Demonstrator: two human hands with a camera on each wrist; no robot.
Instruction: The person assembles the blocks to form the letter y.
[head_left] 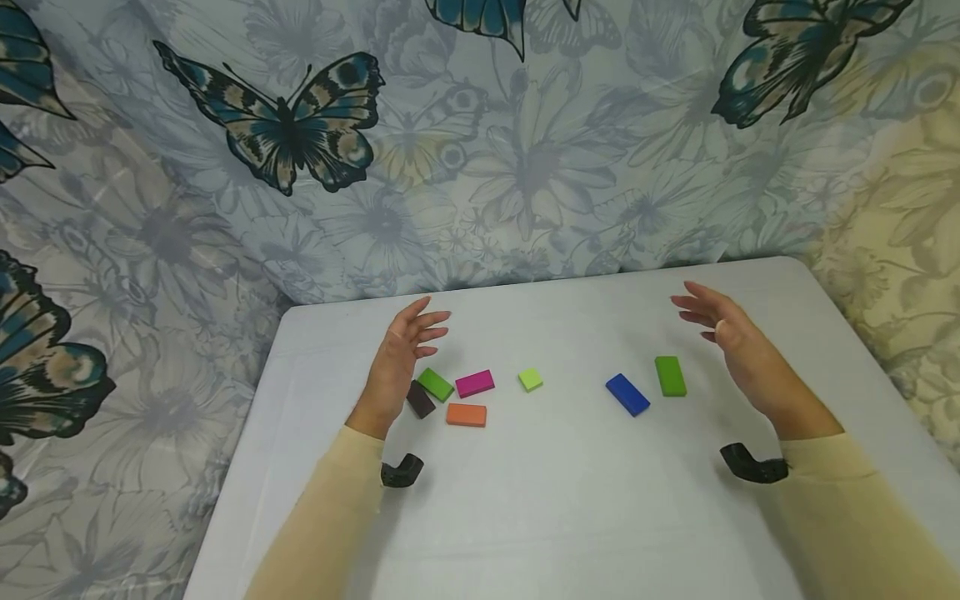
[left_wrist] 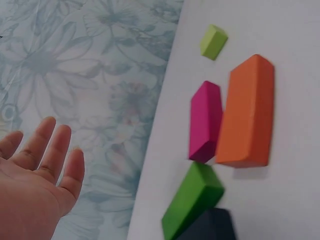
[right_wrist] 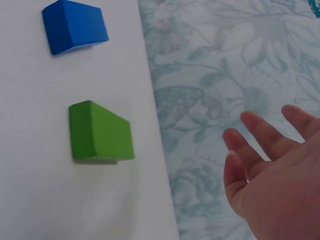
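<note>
My left hand (head_left: 392, 367) hovers above the table's left part, fingers relaxed and holding nothing. Near it lie a dark block (head_left: 420, 400), a green block (head_left: 436, 384), a magenta block (head_left: 475, 383) and an orange block (head_left: 467, 415). On the other side, my right hand (head_left: 738, 358) is raised with loose fingers and nothing in them. A second green block (head_left: 671, 376) is nearest to it, and a blue block (head_left: 627, 395) lies further left. Between the hands sits a small lime block (head_left: 530, 380). The left wrist view shows the dark block (left_wrist: 212, 227) only in part.
All the blocks lie on a white table (head_left: 555, 517). Behind its far edge hangs a patterned cloth (head_left: 525, 200) with butterflies and flowers. Each wrist carries a black strap piece, on the left (head_left: 402, 471) and on the right (head_left: 753, 465).
</note>
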